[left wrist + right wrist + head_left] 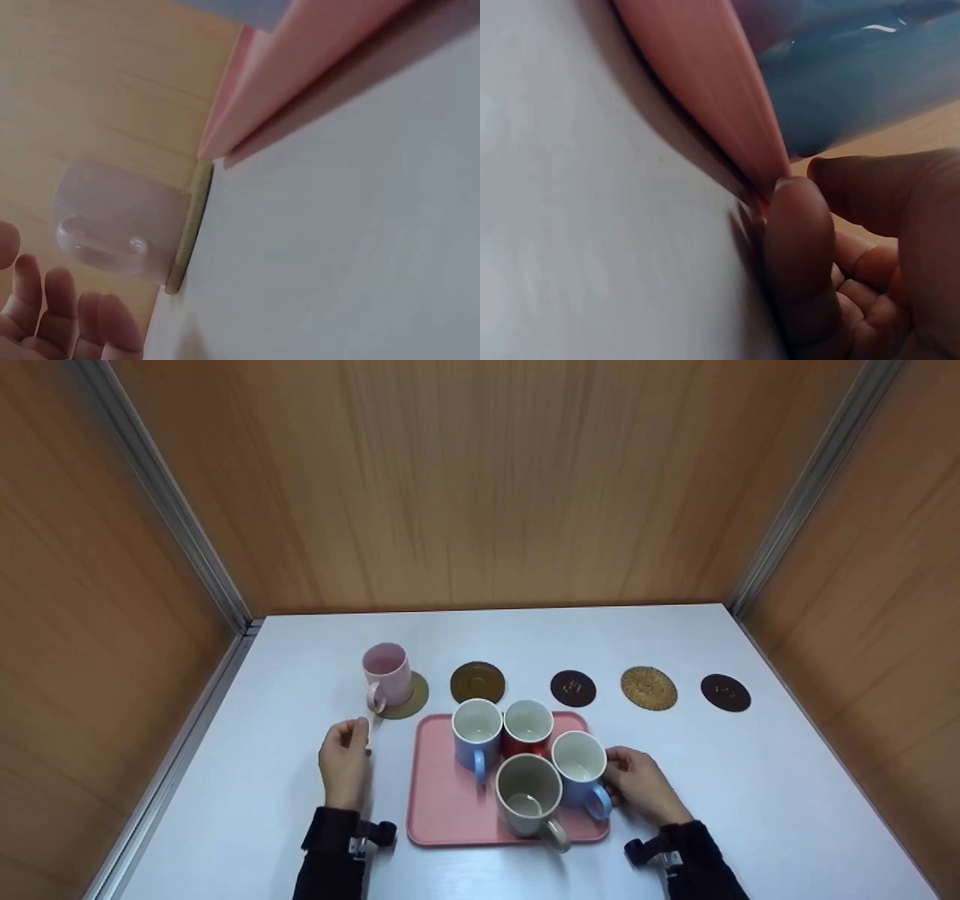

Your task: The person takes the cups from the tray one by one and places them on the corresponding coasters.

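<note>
A pink mug stands upright on the left part of a tan coaster. My left hand is just in front of this mug, apart from its handle, with loosely bent fingers holding nothing. At the right, my right hand pinches the edge of the pink tray, close beside a light blue mug. The tray also carries another light blue mug, a red mug partly hidden, and a large grey mug whose handle reaches over the front rim.
Behind the tray, a row of coasters runs rightward: a brown one, a dark one, a golden patterned one and another dark one. Wooden panels wall in the white table.
</note>
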A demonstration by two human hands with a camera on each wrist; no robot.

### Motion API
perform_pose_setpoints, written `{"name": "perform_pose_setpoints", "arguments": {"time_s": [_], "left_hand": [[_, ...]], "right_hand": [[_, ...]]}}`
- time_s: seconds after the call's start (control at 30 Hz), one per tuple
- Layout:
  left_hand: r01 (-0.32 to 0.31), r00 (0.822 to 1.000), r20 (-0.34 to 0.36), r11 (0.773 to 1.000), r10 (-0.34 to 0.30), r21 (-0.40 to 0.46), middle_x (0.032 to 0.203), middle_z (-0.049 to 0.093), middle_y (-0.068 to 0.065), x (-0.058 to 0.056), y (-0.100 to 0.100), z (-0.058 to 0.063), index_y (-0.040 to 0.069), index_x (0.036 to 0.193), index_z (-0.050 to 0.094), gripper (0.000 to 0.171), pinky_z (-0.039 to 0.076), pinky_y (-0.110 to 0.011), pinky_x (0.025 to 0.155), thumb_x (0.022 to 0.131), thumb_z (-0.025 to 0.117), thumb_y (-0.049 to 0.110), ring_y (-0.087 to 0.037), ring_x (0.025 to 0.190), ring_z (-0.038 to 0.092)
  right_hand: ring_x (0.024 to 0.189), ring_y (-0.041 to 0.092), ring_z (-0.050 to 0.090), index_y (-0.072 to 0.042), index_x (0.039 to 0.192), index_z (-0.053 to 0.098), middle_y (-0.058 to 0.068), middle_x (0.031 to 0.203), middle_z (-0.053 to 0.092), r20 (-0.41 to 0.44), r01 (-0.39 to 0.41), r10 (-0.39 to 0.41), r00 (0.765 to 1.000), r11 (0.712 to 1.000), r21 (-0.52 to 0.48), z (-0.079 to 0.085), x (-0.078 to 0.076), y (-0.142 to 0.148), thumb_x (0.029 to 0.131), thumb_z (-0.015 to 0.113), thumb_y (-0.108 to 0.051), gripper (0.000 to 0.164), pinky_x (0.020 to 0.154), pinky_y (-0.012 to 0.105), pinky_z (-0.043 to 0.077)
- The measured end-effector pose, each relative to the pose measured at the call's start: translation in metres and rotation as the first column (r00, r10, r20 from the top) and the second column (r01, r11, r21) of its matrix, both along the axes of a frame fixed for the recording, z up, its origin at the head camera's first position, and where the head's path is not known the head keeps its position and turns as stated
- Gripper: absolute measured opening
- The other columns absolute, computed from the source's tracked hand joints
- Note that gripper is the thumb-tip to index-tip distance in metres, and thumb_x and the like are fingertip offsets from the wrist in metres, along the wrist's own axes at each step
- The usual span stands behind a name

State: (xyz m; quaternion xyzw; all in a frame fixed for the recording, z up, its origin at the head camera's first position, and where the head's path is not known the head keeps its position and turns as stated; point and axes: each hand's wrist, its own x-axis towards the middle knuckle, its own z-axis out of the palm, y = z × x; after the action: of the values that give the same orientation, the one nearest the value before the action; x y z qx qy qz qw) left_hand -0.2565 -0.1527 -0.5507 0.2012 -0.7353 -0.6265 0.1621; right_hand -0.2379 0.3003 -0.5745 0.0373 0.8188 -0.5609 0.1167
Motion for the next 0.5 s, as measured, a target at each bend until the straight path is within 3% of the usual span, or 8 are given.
{"name": "perform_pose_setpoints", "arguments": {"time_s": [0.13,0.23,0.37,0.5], "left_hand": [[0.054,0.998,-0.017,0.994,-0.052,0.094,0.101,0.067,-0.006,0.022,0.003,0.013,0.0,0.116,0.065,0.035,0.054,-0.023,0.077,0.11,0.061,0.034,-0.019,0.091,0.063],[0.101,0.994,-0.042,0.99,-0.097,0.095,0.1,0.066,-0.003,0.032,0.011,0.022,0.001,0.117,0.065,0.036,0.054,-0.025,0.078,0.11,0.061,0.036,-0.021,0.093,0.062],[0.155,0.987,-0.05,0.988,-0.155,-0.007,0.1,0.065,-0.007,0.043,0.031,0.027,0.003,0.115,0.068,0.031,0.051,-0.027,0.078,0.109,0.062,0.034,-0.023,0.093,0.06],[0.224,0.968,-0.078,0.959,-0.24,-0.176,0.114,0.07,-0.011,0.041,0.058,0.031,0.005,0.125,0.07,0.029,0.053,-0.031,0.084,0.107,0.067,0.028,-0.024,0.101,0.062]], "right_hand": [[0.072,0.016,0.063,0.001,0.125,0.07,0.001,0.088,0.07,-0.011,-0.003,0.003,1.0,1.0,0.024,-0.001,-0.001,-0.001,0.106,0.065,-0.019,0.028,0.061,0.029,0.055],[0.074,0.016,0.064,0.001,0.126,0.07,0.002,0.092,0.072,-0.012,-0.007,0.007,1.0,0.999,0.036,-0.001,-0.001,-0.001,0.106,0.066,-0.019,0.028,0.062,0.029,0.056],[0.075,0.016,0.066,0.001,0.127,0.069,0.004,0.095,0.074,0.006,-0.012,0.011,1.0,0.999,0.049,-0.002,0.0,-0.001,0.106,0.065,-0.017,0.028,0.063,0.03,0.057],[0.075,0.016,0.066,0.001,0.127,0.069,0.005,0.097,0.075,-0.004,-0.001,0.001,1.0,0.999,0.052,0.0,-0.002,-0.001,0.106,0.065,-0.017,0.028,0.063,0.03,0.057]]}}
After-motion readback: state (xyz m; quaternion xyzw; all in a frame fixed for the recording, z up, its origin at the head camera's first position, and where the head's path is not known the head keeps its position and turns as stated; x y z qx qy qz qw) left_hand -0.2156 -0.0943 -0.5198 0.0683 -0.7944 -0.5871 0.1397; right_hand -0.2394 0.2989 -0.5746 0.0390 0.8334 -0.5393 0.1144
